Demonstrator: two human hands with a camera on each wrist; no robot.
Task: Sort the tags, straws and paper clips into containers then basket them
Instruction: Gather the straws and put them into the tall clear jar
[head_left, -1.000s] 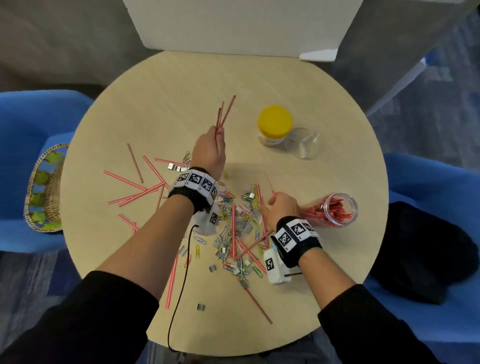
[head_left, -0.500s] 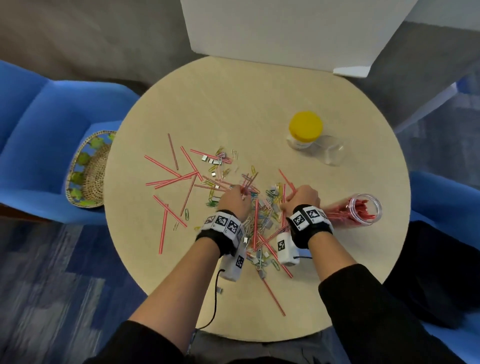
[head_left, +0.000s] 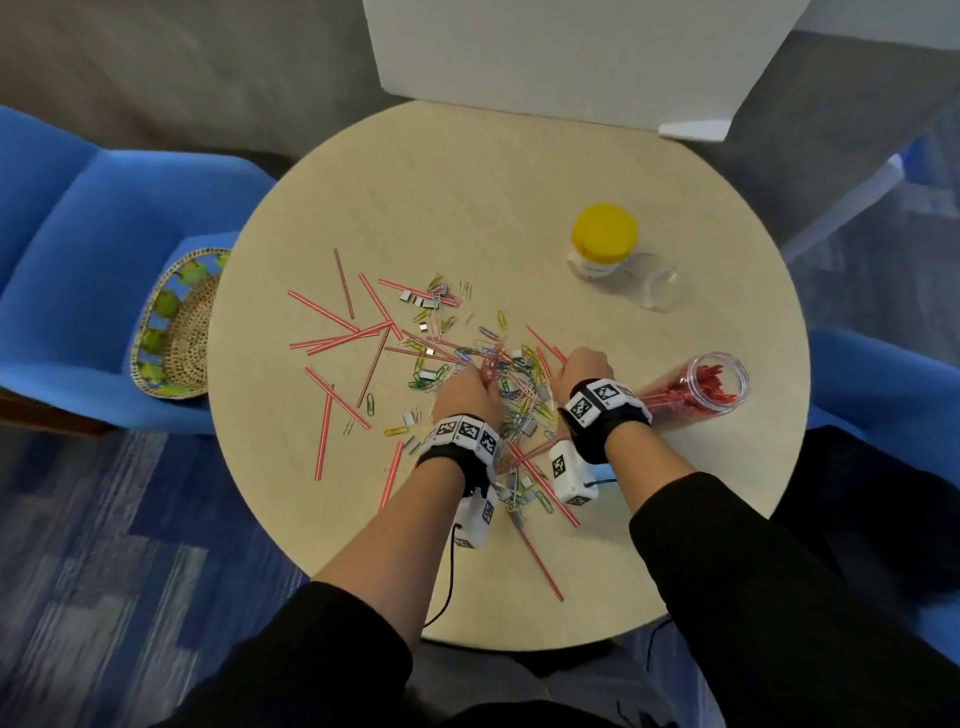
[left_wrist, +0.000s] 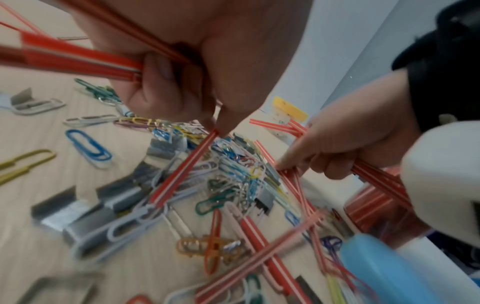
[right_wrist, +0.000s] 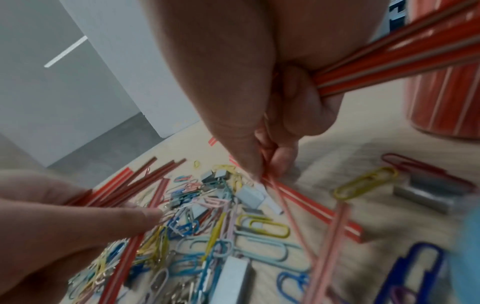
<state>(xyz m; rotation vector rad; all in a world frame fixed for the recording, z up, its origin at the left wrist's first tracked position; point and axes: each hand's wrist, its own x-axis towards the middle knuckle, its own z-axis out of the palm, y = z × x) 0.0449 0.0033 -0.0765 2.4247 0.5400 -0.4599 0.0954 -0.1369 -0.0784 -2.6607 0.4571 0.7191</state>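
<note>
Lying sideways, the clear jar (head_left: 719, 382) holds red straws (head_left: 691, 391).

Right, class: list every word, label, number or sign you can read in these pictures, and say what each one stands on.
No readable text anywhere.
Label on the yellow-lidded jar: print too small and blurred to read.
Wristbands on the left hand and right hand: black-and-white square marker patterns, no letters or numbers.
White wrist camera boxes: the same kind of marker, no words.
</note>
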